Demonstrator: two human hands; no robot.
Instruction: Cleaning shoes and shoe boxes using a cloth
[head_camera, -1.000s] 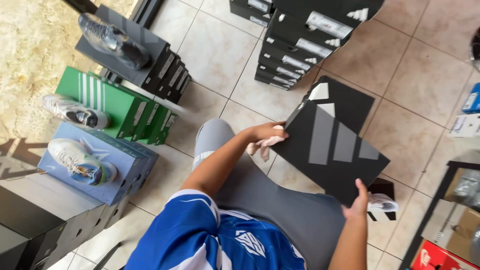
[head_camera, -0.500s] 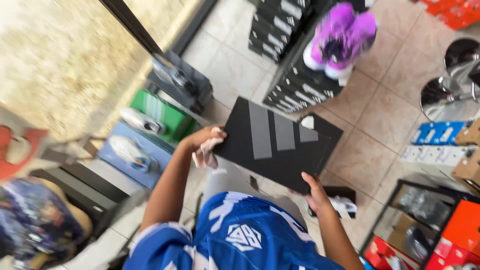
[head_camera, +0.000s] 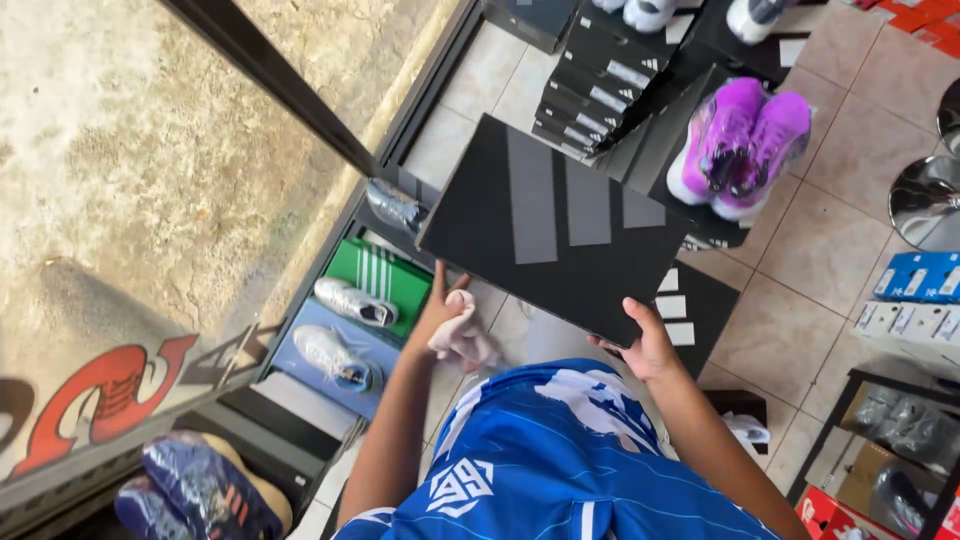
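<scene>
Having been lifted higher since a moment ago, the black box (head_camera: 560, 225) is now held in front of the chest, clamped between the left hand (head_camera: 445, 310) and right hand (head_camera: 645, 345), above the stacked boxes (head_camera: 590, 80).

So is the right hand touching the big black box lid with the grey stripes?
Touching. The head view shows the right hand gripping the near edge of the black striped box lid, thumb laid on top, no gap.
</scene>
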